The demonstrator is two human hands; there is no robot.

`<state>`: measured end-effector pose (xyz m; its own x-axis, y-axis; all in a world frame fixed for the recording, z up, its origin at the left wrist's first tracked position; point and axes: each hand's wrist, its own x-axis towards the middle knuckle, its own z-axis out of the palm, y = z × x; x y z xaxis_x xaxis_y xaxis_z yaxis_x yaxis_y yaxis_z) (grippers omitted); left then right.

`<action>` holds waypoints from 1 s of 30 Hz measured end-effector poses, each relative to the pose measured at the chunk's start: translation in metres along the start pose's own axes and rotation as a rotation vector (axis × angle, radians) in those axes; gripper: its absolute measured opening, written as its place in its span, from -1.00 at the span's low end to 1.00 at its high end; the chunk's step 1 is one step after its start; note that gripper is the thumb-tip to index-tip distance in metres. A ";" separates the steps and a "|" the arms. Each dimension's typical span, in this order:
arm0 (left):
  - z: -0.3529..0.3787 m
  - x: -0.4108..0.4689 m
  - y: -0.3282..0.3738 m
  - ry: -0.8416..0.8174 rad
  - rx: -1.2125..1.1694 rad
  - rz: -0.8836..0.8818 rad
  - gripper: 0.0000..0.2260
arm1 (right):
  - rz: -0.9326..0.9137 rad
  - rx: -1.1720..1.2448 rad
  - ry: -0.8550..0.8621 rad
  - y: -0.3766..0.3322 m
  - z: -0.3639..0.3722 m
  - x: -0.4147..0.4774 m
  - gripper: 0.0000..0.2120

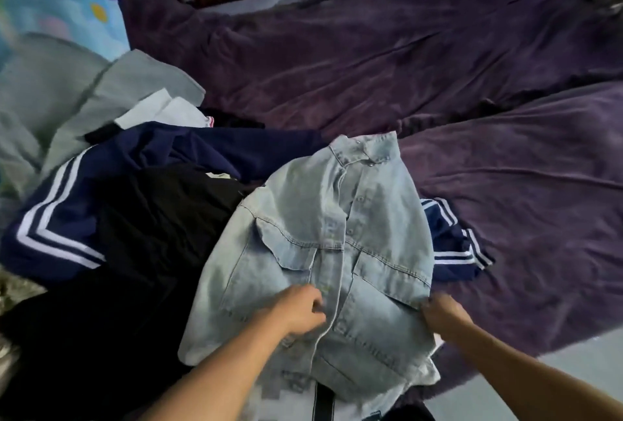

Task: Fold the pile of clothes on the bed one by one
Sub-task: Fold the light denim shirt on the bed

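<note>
left hand [301,308] pinching denim shirt [323,245], right hand [445,311] fingertips hidden

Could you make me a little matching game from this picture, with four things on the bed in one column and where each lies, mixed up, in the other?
Things:
1. denim shirt
2. navy garment with white stripes
3. purple blanket
4. black garment

Places:
A. spread bare over the right side and far end of the bed
B. under both hands, in the middle
C. at the left edge of the pile, beside the grey cloth
D. between the striped garment and the denim

Pairs: 1-B, 2-C, 3-A, 4-D
</note>
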<state>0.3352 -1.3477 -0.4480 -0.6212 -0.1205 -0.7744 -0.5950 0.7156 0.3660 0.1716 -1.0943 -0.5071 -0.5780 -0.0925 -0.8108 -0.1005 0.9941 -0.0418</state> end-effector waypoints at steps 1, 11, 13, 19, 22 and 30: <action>-0.013 0.005 0.001 0.094 -0.009 -0.008 -0.75 | 0.002 0.059 0.063 -0.006 -0.015 0.011 -0.86; -0.125 0.107 -0.019 0.595 -0.009 -0.156 -0.79 | -0.084 0.463 0.311 -0.102 -0.151 0.150 -0.68; -0.141 0.149 -0.026 0.640 0.033 -0.202 -0.76 | -0.044 0.596 0.270 -0.111 -0.152 0.182 -0.61; -0.156 0.254 -0.020 0.554 -0.386 -0.438 -0.49 | -0.040 1.014 0.006 -0.101 -0.140 0.200 -0.69; -0.149 0.254 0.000 0.545 -0.311 -0.443 -0.73 | -0.249 0.986 0.193 -0.091 -0.136 0.185 -0.82; -0.105 0.156 0.056 0.773 0.031 -0.001 -0.79 | -0.393 0.484 0.561 -0.100 -0.154 0.135 -0.70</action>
<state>0.1512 -1.3989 -0.4940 -0.8073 -0.5589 -0.1897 -0.5879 0.7332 0.3418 -0.0213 -1.2149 -0.5225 -0.9034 -0.3248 -0.2798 -0.0940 0.7868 -0.6100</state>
